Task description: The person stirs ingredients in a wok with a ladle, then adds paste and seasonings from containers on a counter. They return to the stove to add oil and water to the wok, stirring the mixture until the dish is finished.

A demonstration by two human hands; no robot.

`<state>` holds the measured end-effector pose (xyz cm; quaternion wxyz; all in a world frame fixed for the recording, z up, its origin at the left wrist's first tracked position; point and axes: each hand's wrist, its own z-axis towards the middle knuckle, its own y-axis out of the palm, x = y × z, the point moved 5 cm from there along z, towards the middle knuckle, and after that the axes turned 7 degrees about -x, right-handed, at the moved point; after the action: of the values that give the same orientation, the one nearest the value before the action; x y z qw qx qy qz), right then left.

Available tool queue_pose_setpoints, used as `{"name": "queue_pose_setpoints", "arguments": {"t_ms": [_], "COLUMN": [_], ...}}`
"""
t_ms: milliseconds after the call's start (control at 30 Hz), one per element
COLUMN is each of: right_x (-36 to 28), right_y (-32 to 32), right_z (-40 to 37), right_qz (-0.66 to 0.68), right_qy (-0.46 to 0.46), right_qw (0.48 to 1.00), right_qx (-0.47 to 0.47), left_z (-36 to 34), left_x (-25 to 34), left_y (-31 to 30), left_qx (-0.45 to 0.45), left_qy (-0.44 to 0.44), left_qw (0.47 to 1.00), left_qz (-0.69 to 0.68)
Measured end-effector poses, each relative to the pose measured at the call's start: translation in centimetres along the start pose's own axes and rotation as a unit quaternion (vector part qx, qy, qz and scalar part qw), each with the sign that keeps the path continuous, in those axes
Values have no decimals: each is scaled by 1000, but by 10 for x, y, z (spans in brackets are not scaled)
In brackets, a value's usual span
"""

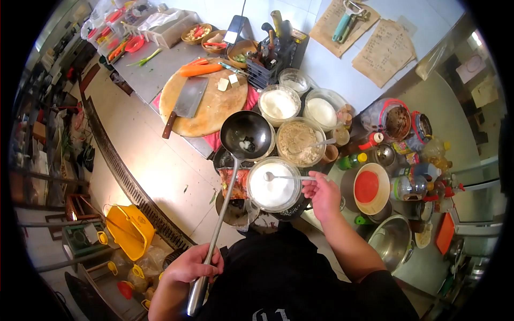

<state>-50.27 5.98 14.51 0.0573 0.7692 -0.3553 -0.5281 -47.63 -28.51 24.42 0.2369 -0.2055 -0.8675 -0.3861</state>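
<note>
While the round chopping board (214, 115) lies apart with its cleaver (187, 101), the ladle (246, 131) is held level among the seasoning bowls, its handle end clenched in the left hand (193, 265). Just beside its cup is a bowl of white powder (274, 209), where the spoon (278, 177) pinched in the right hand (324, 195) can reach both.

Ladle (247, 134): long steel handle, dark round bowl, few pale bits and some liquid at bottom. Bowl level, raised above containers beside round chopping board; handle slants back toward body, lower end gripped in left hand (193, 265).

Small metal spoon (269, 176): lies nearly level, bowl over white powder (276, 191), handle pinched by right hand (321, 193).

Clear round tub (250, 187): nearly full of white powder, just below ladle bowl, on surface.
</note>
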Motion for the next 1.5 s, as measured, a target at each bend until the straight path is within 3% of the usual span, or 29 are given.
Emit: {"name": "queue_pose_setpoints", "arguments": {"t_ms": [167, 233, 300, 400, 433, 500, 633, 700, 767, 833, 1067, 1500], "right_x": [-24, -31, -31, -52, -55, -57, -68, -62, -34, 8, 39, 18], "right_y": [43, 62, 67, 96, 97, 102, 75, 46, 24, 5, -11, -11], "right_z": [5, 4, 2, -25, -27, -35, -47, -36, -22, -11, -5, -1], "right_qz": [-15, -185, -230, -474, -474, -535, -455, -309, -279, -277, -246, -204], "right_qy": [-78, -205, -218, -443, -443, -495, -554, -354, -305, -134, -65, -83], "right_qw": [996, 954, 937, 739, 738, 649, 685, 880, 908, 950, 966, 975], "right_qx": [-42, -117, -146, -182, -183, -219, -129, -66, -63, -56, -40, -30], "left_z": [0, 1, 1, 3, 4, 5, 6, 6, 7, 4, 3, 4], "left_x": [-6, -9, -7, -7, -7, -6, -6, -11, -10, -5, -3, -4], "left_y": [2, 4, 9, 14, 15, 16, 15, 8, 8, 9, 9, 5], "left_qx": [-2, -19, -19, -20, -22, -23, -20, -19, -19, 10, 7, 11], "left_qy": [-8, -21, -12, 2, 7, 5, -3, 1, 3, 0, 2, -3], "left_qw": [1000, 999, 1000, 1000, 1000, 1000, 1000, 1000, 1000, 1000, 1000, 1000], "left_qz": [12, 22, 7, -6, -2, -5, -11, -1, 9, 4, -12, 18]}}
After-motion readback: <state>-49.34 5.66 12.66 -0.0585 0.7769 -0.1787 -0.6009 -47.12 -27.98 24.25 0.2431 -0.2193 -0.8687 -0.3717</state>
